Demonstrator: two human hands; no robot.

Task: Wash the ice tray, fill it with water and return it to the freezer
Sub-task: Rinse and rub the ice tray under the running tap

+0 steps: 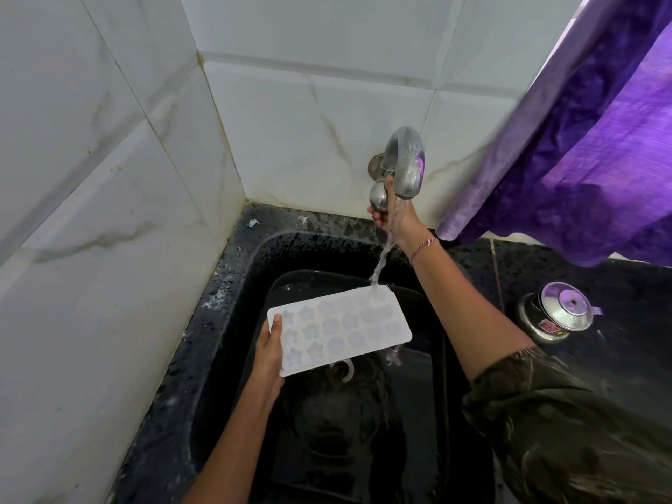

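Dark sleeve [545, 412] of the right arm fills the near corner. The tray [338, 331] is white, with star and flower cells facing up, and it is held above the sink [225, 376]. The left hand [269, 349] grasps its near end, thumb on top and fingers under. Water [381, 260] from the tap [405, 165] falls on the far corner of the tray and runs off the edge near the drain [342, 371]. The right hand [391, 216] is closed around the knob [379, 197] beside the spout. I judge that this is the washing step, because the stream reaches only one corner. The next move calls for sliding the tray under the stream so that every cell is flushed, and later for keeping it level to fill. On the counter at the right stands a steel pot [556, 316], and a purple curtain [582, 140] hangs above it.
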